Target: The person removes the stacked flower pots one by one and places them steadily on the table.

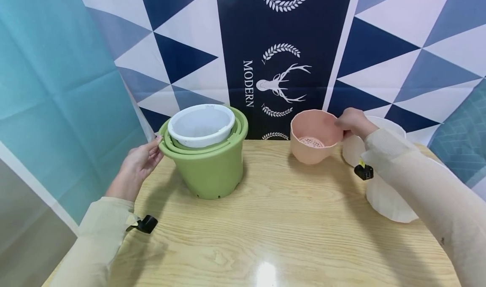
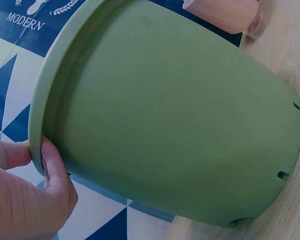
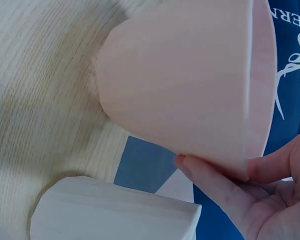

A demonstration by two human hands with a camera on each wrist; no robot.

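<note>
My left hand (image 1: 143,158) pinches the rim of a large green flowerpot (image 1: 210,175), thumb on one side of the lip and fingers on the other in the left wrist view. Nested in that pot are more green pots and, on top, a white pot (image 1: 201,124). At the back right, my right hand (image 1: 355,121) grips the rim of a pink flowerpot (image 1: 309,152), which has a perforated bottom. The right wrist view shows the thumb and fingers pinching the pink pot's wall (image 3: 180,75) near its lip.
Behind my right forearm stand a white pot (image 1: 351,150) and, nearer, a larger white pot (image 1: 387,202). Patterned cloth (image 1: 186,63) hangs along the back edge of the wooden table (image 1: 243,232). A teal curtain (image 1: 57,88) hangs at the left.
</note>
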